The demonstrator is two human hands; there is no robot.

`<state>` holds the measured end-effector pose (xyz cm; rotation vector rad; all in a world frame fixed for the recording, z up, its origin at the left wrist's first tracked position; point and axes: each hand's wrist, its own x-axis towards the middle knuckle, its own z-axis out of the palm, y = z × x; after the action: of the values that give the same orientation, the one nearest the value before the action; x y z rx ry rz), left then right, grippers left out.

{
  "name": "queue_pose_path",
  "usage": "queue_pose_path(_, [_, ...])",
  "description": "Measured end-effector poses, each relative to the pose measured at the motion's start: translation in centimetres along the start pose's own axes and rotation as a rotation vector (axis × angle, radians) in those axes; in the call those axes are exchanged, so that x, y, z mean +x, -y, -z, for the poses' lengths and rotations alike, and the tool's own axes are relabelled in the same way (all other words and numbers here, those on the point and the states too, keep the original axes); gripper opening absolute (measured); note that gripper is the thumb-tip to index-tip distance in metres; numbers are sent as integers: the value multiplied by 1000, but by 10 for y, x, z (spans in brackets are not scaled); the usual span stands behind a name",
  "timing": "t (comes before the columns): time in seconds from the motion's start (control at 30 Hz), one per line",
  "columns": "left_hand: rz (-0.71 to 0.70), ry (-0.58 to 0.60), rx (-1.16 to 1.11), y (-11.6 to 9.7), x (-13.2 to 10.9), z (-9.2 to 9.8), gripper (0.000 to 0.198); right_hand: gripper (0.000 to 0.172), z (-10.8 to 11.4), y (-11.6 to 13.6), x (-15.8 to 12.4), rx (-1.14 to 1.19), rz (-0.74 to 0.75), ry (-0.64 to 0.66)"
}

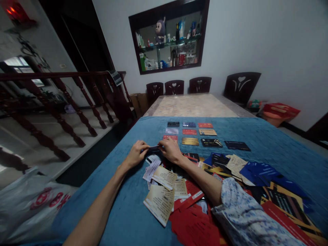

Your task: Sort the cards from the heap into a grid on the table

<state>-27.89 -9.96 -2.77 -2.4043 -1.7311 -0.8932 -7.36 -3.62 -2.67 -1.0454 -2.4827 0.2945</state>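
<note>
Between my two hands is a thin dark card [153, 148], seen nearly edge-on, just above the blue cloth [115, 177]. My left hand [137, 152] pinches its left end, and my right hand [169, 149] pinches its right end. Past my hands lie rows of cards on the cloth, among them a gold card [190, 141], a black card [211, 142] and a dark card [237, 146] at the right. A red card [170, 138] is partly covered by my right hand. Below my wrists, cream cards [161, 201] overlap red ones [194, 225].
A loose heap of blue cards [266, 174] and black-and-gold cards [287, 201] spreads to the right, partly under my right sleeve. Beyond the cloth shows the bare tabletop [189, 105], with chairs [174, 87] behind. A white plastic bag [33, 205] is at the left.
</note>
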Motion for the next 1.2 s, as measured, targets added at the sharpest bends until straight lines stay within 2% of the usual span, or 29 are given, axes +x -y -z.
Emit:
queue_pose_path(0.17, [-1,-40,50,1,0,0,21,23,-1,0,-1,3,27,-43])
queue_pose_path(0.5, [95,-133,-115,1,-1,-7,18,19,-6,-7,2,98,41,-106])
queue_pose_path(0.73, [226,-208,-239,-1,-1,-13,19,15,-5,-6,3,172,20,-150])
queue_pose_path(0.87, [286,-204,-318,-2,0,-18,22,12,-4,-5,2,168,-7,-148])
queue_pose_path(1.07, [291,-205,-403,-4,1,-24,18,13,-7,-5,3,160,7,-83])
queue_pose_path(1.2, [294,-201,-466,-5,2,-28,26,17,-6,-4,2,151,1,-52])
